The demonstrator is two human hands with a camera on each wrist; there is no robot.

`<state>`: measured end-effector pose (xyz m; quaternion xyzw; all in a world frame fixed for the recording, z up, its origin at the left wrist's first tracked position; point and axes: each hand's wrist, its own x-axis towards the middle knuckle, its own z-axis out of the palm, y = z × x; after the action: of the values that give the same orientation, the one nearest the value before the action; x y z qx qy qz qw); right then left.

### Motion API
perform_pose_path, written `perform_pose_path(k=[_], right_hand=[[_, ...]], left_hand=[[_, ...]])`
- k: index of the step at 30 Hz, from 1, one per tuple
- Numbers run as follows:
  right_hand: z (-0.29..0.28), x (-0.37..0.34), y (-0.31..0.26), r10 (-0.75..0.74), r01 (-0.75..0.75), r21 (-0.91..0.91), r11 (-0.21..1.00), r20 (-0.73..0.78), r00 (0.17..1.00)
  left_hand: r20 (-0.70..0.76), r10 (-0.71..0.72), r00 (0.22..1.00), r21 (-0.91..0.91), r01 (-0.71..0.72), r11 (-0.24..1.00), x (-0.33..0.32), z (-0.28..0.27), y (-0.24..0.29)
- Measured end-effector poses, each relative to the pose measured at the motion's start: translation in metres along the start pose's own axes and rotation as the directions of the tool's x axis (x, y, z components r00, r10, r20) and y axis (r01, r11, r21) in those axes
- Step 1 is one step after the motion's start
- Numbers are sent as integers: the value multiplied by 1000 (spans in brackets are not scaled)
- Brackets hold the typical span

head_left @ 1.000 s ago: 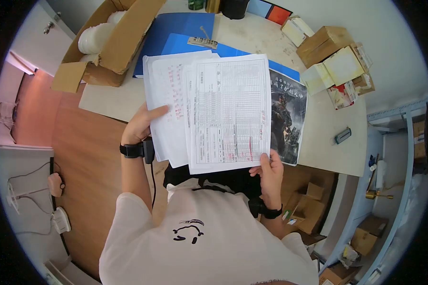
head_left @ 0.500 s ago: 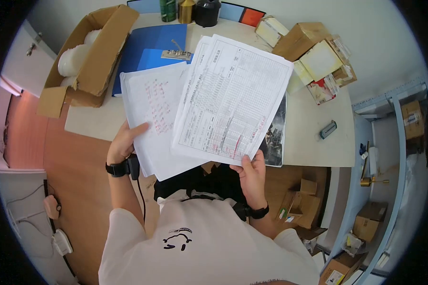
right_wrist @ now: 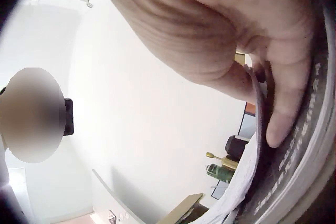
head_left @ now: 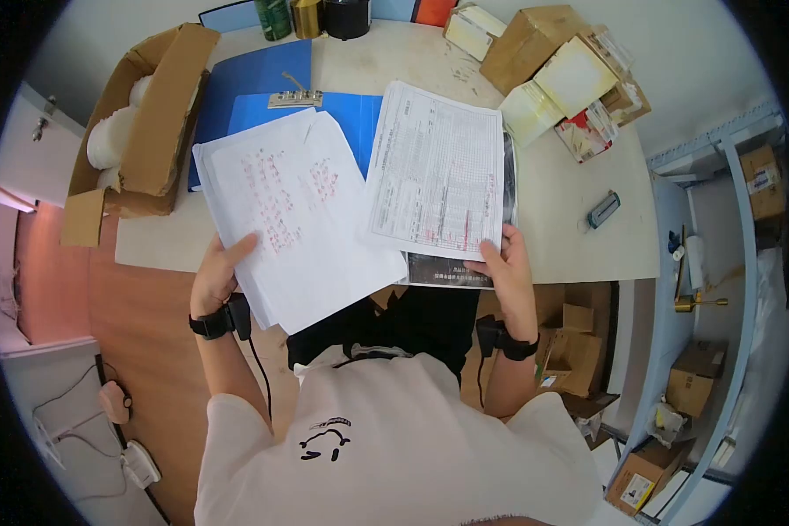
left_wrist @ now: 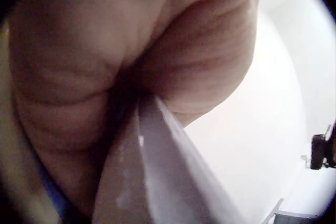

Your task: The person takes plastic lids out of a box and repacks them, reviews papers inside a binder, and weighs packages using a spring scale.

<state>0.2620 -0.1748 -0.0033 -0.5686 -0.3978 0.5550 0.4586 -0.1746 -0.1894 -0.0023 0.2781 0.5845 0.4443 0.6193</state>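
My left hand (head_left: 212, 279) grips the left edge of a stack of white papers (head_left: 324, 263), thumb on top beside red handwriting. In the left wrist view the stack's edge (left_wrist: 176, 176) runs into the crease of the palm. My right hand (head_left: 513, 273) pinches the lower right corner of printed form sheets (head_left: 431, 175) with red marks, between thumb and fingers. These sheets lie partly over a dark-covered magazine (head_left: 447, 273) at the table's front edge; in the right wrist view a finger lies along its cover (right_wrist: 286, 182). Behind the papers is a blue clip folder (head_left: 358, 118) with a metal clip (head_left: 295, 99).
An open cardboard box (head_left: 162, 131) with white rolls stands at the table's left. Several small boxes (head_left: 530, 48) are piled at the back right. A green can (head_left: 273, 19) and a dark container (head_left: 348, 17) stand at the back. A small grey-green object (head_left: 603, 210) lies right.
The form sheets, first lying over the handwritten papers, have moved right and apart from them in my right hand. The left stack has shifted left, showing more red writing. The head view has shifted.
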Motion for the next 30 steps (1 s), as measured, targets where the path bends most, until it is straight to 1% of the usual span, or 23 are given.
perform_pose_path(k=[1,2,3,5,6,8,9,11,13,15,18,20,21,23,25,26,28,29,30], right_hand=[[-6,1,-1,-16,17,-77,997,19,1000],[-12,2,-3,21,-17,-89,996,53,998],[-16,1,-7,20,-16,-85,996,49,999],[-22,0,-13,-16,34,-223,974,81,997],[-28,2,-14,-16,33,-218,975,80,997],[-37,13,-16,51,-21,-287,958,100,994],[-38,19,-16,50,-20,-281,960,101,994],[-38,31,-19,-4,24,-315,949,62,998],[-36,48,-17,-36,58,-305,950,77,996],[-36,61,-12,-120,162,-339,927,142,983],[-40,54,-28,-108,156,-384,910,144,984],[-60,51,-22,-130,174,-374,911,139,982],[-71,49,-19,-150,187,-364,913,127,980],[-83,40,-11,-121,151,-362,920,103,987],[-92,28,1,-176,198,-439,877,90,980],[-91,19,3,-168,187,-441,878,82,982],[-75,3,5,-316,292,-614,733,73,946],[-67,-2,9,-312,286,-615,735,68,948],[-59,-5,13,-358,319,-661,679,81,930]], left_hand=[[3,33,999,-33,-33,999,1,0,-2],[4,68,998,-68,-67,995,2,0,-5],[8,69,998,-65,-68,996,3,-1,-6],[-7,88,996,-110,-88,990,2,-3,-7],[-6,88,996,-105,-88,991,1,-5,-6],[-17,92,996,-77,-93,993,-2,-7,-2],[-18,94,995,-71,-95,993,-2,-9,-1],[-31,100,995,-62,-102,993,-4,-12,0],[-26,102,994,-51,-104,993,-8,-9,8],[-24,110,994,-41,-111,993,-9,-7,14],[-14,123,992,5,-123,992,-3,-4,21],[-28,70,997,99,-67,993,2,-4,23],[-30,67,997,95,-64,993,5,-5,22],[-5,61,998,114,-60,992,13,-10,18],[-7,53,999,110,-52,993,18,-11,16],[-13,54,998,109,-52,993,20,-12,16],[-15,52,999,92,-51,994,23,-16,14],[-22,62,998,70,-60,996,25,-16,13],[-21,60,998,71,-59,996,25,-15,13]])
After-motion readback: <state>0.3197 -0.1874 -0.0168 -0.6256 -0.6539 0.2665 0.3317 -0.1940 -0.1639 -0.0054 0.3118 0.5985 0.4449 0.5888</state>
